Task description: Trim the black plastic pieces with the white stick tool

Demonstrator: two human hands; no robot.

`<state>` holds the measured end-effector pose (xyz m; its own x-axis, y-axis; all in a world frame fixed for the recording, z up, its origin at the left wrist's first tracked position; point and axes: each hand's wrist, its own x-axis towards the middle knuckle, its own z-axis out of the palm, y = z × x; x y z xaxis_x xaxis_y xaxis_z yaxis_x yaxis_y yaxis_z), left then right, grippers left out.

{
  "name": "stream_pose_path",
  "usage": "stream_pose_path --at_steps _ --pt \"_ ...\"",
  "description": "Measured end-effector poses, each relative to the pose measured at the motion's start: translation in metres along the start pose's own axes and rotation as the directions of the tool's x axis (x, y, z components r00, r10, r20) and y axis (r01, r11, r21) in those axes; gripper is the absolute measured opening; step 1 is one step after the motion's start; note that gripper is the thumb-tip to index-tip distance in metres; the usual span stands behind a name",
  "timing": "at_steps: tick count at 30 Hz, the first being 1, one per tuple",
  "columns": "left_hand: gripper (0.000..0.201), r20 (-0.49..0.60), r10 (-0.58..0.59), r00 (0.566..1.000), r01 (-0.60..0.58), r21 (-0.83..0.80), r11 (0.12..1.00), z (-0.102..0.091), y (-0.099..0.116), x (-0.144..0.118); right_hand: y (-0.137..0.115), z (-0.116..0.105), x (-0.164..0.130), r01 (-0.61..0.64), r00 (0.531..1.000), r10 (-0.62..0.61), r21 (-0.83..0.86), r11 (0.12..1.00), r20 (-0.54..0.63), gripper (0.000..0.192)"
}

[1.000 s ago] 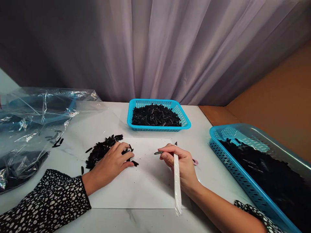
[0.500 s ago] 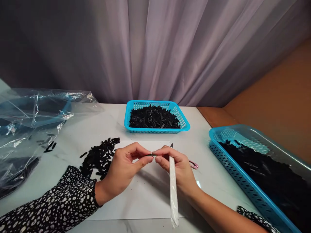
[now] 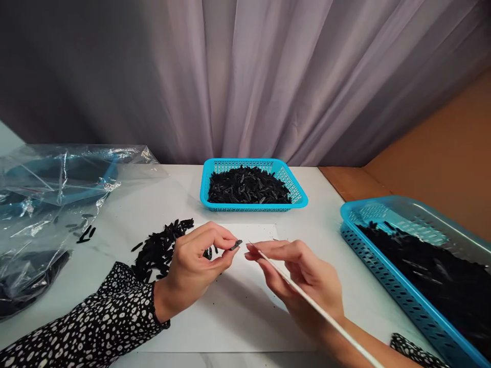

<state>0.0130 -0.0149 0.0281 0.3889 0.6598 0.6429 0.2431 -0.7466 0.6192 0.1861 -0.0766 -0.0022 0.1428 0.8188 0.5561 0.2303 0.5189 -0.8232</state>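
Note:
My left hand [image 3: 201, 260] pinches a small dark strip [image 3: 236, 245] between thumb and fingertips. Just right of it, my right hand [image 3: 303, 276] grips a slim knife [image 3: 318, 308] with a white-wrapped handle. Its thin pointed blade aims at the strip, with a small gap between them. Both hands are above a white sheet [image 3: 245, 327] dotted with dark specks. Behind my left hand lies a loose heap of black strips [image 3: 155, 250], partly covered by the hand.
A blue basket [image 3: 255, 206] full of black strips stands at the back. Another blue basket [image 3: 387, 276], with dark strips under clear plastic, is at right. A clear plastic bag [image 3: 76, 189] lies at left near several stray strips [image 3: 86, 234]. A grey curtain [image 3: 264, 76] hangs behind.
My right hand has moved right, away from my left fingertips. The knife has swung from upright to slanting, its tip now toward the strip. A pink object beside my right hand is now hidden.

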Motion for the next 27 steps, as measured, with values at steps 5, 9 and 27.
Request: stream_pose_path --at_steps 5,9,27 --pt "0.017 0.020 0.038 0.999 -0.038 -0.008 0.999 -0.001 0.003 -0.001 -0.006 -0.002 0.003 0.083 0.993 -0.072 -0.114 0.990 0.098 0.014" --pt "0.017 0.000 0.004 1.000 -0.004 -0.071 0.997 0.000 0.004 -0.002 -0.009 -0.006 0.004 0.125 0.987 -0.111 -0.119 0.985 0.115 0.016" --pt "0.009 0.195 -0.501 0.843 0.505 -0.607 0.614 0.001 0.011 0.000 -0.015 -0.012 0.015 0.419 0.891 -0.347 -0.237 0.877 0.292 0.024"
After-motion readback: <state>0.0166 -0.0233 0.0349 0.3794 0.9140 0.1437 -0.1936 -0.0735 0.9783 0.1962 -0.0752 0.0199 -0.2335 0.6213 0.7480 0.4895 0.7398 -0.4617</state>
